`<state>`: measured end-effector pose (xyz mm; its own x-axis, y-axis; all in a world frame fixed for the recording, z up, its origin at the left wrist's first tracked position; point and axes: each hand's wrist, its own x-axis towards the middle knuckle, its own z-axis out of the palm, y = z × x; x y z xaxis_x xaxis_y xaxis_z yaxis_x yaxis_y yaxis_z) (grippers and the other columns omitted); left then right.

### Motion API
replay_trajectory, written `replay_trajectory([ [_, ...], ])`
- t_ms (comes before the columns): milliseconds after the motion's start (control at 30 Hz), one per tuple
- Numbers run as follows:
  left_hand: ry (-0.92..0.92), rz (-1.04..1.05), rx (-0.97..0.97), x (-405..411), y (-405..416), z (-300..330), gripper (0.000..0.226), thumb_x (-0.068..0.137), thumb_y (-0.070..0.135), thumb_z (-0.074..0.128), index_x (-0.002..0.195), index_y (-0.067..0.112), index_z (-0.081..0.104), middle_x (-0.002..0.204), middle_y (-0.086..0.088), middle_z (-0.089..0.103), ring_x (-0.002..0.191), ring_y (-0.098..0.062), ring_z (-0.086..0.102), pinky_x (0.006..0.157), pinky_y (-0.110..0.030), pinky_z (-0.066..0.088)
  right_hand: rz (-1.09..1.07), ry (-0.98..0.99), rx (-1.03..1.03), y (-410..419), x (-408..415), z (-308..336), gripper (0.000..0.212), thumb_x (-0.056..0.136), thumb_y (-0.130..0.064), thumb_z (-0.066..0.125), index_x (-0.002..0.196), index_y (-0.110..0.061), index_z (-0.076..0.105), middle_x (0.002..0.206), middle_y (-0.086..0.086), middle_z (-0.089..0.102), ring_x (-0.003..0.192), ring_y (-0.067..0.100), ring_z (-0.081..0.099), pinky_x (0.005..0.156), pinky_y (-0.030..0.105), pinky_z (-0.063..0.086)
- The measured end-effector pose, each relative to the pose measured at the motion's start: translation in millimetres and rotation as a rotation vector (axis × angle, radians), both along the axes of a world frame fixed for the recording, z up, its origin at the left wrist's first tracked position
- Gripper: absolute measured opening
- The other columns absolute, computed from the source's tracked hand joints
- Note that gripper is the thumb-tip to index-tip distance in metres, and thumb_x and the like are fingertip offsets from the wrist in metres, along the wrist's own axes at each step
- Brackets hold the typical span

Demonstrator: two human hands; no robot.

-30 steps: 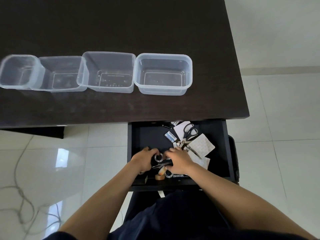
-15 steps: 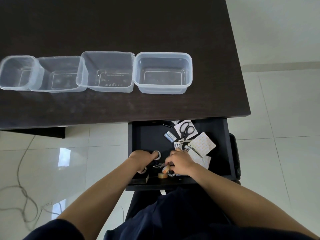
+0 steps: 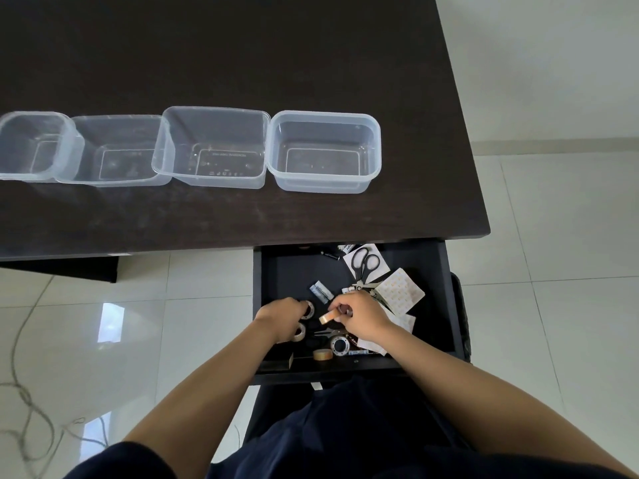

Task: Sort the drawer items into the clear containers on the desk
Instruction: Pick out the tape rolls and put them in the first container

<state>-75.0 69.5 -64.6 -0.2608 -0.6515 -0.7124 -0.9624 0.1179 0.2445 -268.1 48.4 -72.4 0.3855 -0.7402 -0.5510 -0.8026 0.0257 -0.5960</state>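
Observation:
The black drawer (image 3: 439, 305) is pulled out below the dark desk (image 3: 242, 57). My left hand (image 3: 281, 314) grips two clear tape rolls (image 3: 307, 310), one by the fingertips and one under the palm. My right hand (image 3: 363, 318) pinches a tan tape roll (image 3: 326, 318) raised a little above the drawer floor. Two more tape rolls, a tan one (image 3: 322, 354) and a clear one (image 3: 340, 345), lie near the drawer's front wall. Several empty clear containers stand in a row on the desk, the rightmost container (image 3: 325, 117) being nearest the drawer.
Black-handled scissors (image 3: 364, 264) lie on a white card at the back of the drawer. Sticker sheets (image 3: 399, 292), a small blue-white packet (image 3: 321, 291) and small pliers lie around my hands. A cable (image 3: 20, 392) trails over the tiled floor at left.
My right hand has lifted a tan tape roll off the drawer floor. My left hand has gathered a second clear roll. The view tilted slightly.

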Motion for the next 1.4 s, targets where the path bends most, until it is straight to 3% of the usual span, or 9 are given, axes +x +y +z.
replay_trajectory([
  [67,0.071,0.092,-0.034,0,-1,2,0.028,0.086,0.014,0.053,0.114,0.015,0.054,0.115,-0.011,0.062,0.102,-0.033,0.061,0.079,-0.038,0.051,-0.025,-0.014,-0.018,-3,0,3,0.017,0.079,-0.012,0.07,0.092,-0.023,0.071,0.075,-0.003,0.06,0.073,0.017,0.056,0.065,0.031,0.046],
  [167,0.186,0.235,-0.099,-1,-1,7,0.02,0.086,0.015,0.054,0.106,0.012,0.057,0.108,-0.01,0.063,0.095,-0.03,0.061,0.075,-0.035,0.048,-0.078,-0.039,-0.047,-5,-1,9,0.017,0.08,-0.015,0.071,0.094,-0.024,0.071,0.084,0.001,0.064,0.078,0.017,0.059,0.072,0.034,0.049],
  [367,0.374,0.397,-0.283,14,1,27,0.017,0.085,0.018,0.06,0.101,0.013,0.061,0.096,-0.005,0.063,0.087,-0.024,0.061,0.075,-0.036,0.051,-0.26,-0.161,-0.12,-1,6,34,0.02,0.081,-0.013,0.072,0.098,-0.023,0.07,0.084,-0.004,0.059,0.069,0.005,0.051,0.068,0.018,0.044],
  [567,0.409,0.559,-0.433,70,17,55,0.017,0.086,0.02,0.06,0.103,0.017,0.062,0.094,0.002,0.064,0.084,-0.018,0.06,0.065,-0.023,0.04,-0.351,-0.298,-0.196,11,59,70,0.017,0.081,-0.011,0.071,0.091,-0.024,0.066,0.08,-0.002,0.062,0.068,0.004,0.052,0.064,0.008,0.041],
  [800,0.434,0.728,-0.566,189,59,102,0.015,0.086,0.022,0.059,0.1,0.018,0.062,0.086,0.003,0.063,0.077,-0.016,0.061,0.072,-0.037,0.054,-0.327,-0.414,-0.243,30,182,109,0.01,0.081,-0.016,0.071,0.091,-0.016,0.068,0.074,-0.005,0.058,0.064,0.007,0.049,0.06,0.01,0.041],
  [1033,0.427,0.803,-0.751,302,83,148,0.019,0.079,0.018,0.066,0.098,0.018,0.067,0.083,0.005,0.061,0.066,-0.003,0.055,0.061,-0.006,0.038,-0.272,-0.513,-0.364,40,303,147,0.011,0.08,-0.014,0.073,0.086,-0.022,0.068,0.071,-0.01,0.061,0.064,0.002,0.053,0.061,0.01,0.041],
  [1167,0.428,0.831,-0.814,343,73,166,0.019,0.084,0.017,0.063,0.102,0.018,0.067,0.092,0.001,0.063,0.072,-0.008,0.057,0.07,-0.016,0.043,-0.237,-0.529,-0.406,32,344,163,0.008,0.081,-0.016,0.071,0.089,-0.018,0.069,0.067,-0.012,0.059,0.059,0.0,0.051,0.058,0.01,0.039],
  [1400,0.407,0.799,-0.887,393,20,182,0.022,0.086,0.016,0.061,0.107,0.017,0.067,0.092,0.001,0.057,0.078,-0.014,0.058,0.076,-0.025,0.049,-0.176,-0.507,-0.471,-12,398,179,0.012,0.084,-0.019,0.069,0.094,-0.025,0.067,0.079,-0.009,0.061,0.069,0.005,0.053,0.064,0.013,0.04],
])
